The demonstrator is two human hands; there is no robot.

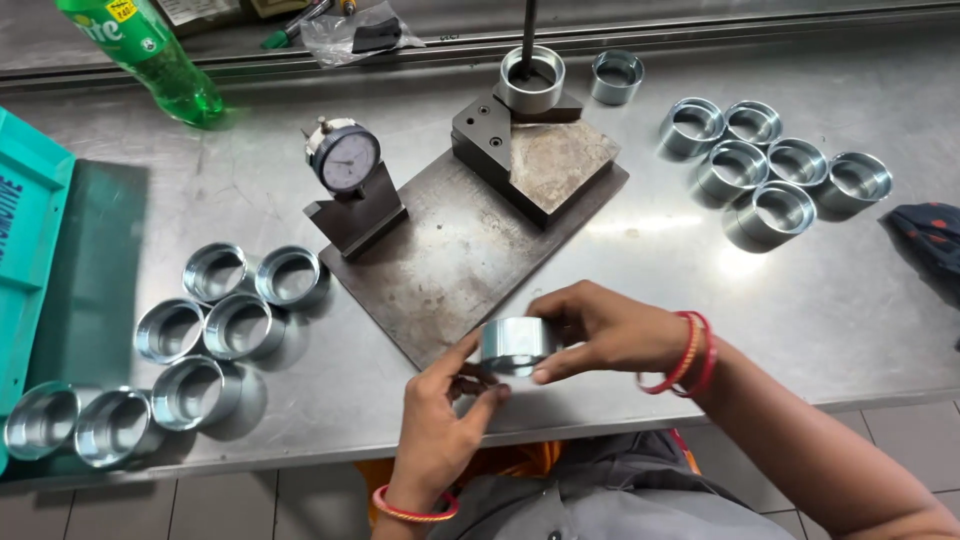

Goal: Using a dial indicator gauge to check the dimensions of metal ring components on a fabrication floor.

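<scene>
I pinch the short, shiny machined steel ring (pixel 515 346) between both hands, left hand (pixel 440 420) and right hand (pixel 605 330) closed on its rim: stiff, likely weighty, slick.

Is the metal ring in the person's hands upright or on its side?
On its side: the ring shows its curved wall to the camera, pinched between left hand and right hand.

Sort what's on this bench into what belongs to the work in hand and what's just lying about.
In use: metal ring held by left hand and right hand; dial gauge on the steel base plate; ring on the fixture; ring batches at left and right.

Lying about: green bottle, plastic bag, teal crate, dark cloth.
</scene>
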